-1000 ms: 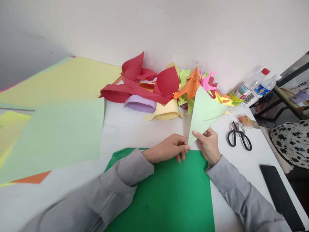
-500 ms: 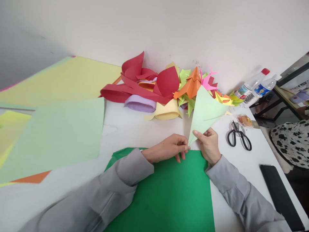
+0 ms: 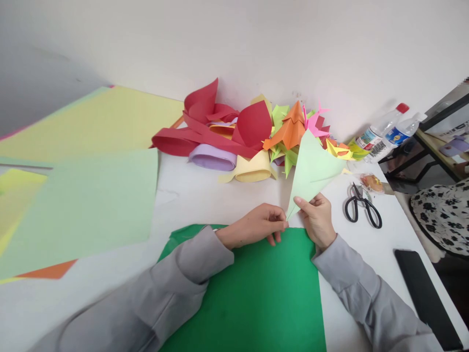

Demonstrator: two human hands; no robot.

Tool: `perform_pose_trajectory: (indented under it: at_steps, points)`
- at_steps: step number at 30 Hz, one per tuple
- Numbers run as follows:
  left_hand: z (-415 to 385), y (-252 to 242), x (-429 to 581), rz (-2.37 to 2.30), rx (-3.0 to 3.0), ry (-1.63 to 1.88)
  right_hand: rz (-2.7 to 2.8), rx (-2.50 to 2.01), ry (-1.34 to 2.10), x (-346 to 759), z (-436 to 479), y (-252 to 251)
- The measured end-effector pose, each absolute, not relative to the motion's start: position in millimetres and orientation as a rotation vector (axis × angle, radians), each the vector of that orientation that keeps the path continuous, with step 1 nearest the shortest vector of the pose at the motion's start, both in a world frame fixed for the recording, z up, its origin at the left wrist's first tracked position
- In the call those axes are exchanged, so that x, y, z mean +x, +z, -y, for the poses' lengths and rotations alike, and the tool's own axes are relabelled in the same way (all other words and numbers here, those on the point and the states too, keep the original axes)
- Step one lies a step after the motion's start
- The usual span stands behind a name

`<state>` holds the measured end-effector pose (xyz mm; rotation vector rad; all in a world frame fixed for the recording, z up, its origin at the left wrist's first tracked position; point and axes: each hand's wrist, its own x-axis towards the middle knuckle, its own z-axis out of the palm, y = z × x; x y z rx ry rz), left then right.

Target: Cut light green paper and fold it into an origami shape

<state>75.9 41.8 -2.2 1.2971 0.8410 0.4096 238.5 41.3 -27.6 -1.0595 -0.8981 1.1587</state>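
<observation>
A pale green sheet of paper (image 3: pixel 314 168), folded to a narrow point at its lower end, is held up above the table. My right hand (image 3: pixel 318 218) grips it near that end, thumb on the front face and fingers behind. At the very tip, my left hand (image 3: pixel 264 224) pinches the paper between thumb and forefinger, the other fingers curled below. Beneath both hands lies a green mat (image 3: pixel 264 293), its far left corner crumpled.
Paper crowns and bands in red (image 3: pixel 252 128), purple and cream stand by the wall, beside bright origami pieces (image 3: pixel 291 126). Large coloured sheets (image 3: pixel 98 205) cover the left. At right are black-handled scissors (image 3: pixel 361 205), a dark phone-like slab (image 3: pixel 427 298), two bottles (image 3: pixel 384 128) and a seated person's patterned clothing (image 3: pixel 443 215).
Almost nothing differs. The folded paper has shifted very slightly to the right at its lower end, and both hands keep their grip.
</observation>
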Motion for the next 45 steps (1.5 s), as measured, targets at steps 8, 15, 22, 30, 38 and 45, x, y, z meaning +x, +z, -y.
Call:
perform_pose_trajectory:
  at_steps: [8,15,22,30,38,45]
  points:
    - [-41,-1,77,-0.855,1.303,0.406,0.928,-1.047,1.176,237,-40,-26]
    - [-39,-10,80,-0.892,1.348,0.525,1.002,-1.053,1.223,231,-31,-17]
    - [-40,-13,79,-0.849,1.237,0.542,1.054,-1.025,1.326,226,-23,-14]
    - [-39,-16,80,-0.86,1.276,0.521,1.022,-1.028,1.28,226,-22,-13]
    - [-37,-9,80,-0.855,1.32,0.517,0.966,-1.021,1.386,225,-20,-13]
    - [-37,-8,81,-0.81,1.266,0.574,0.986,-1.071,1.306,226,-20,-15]
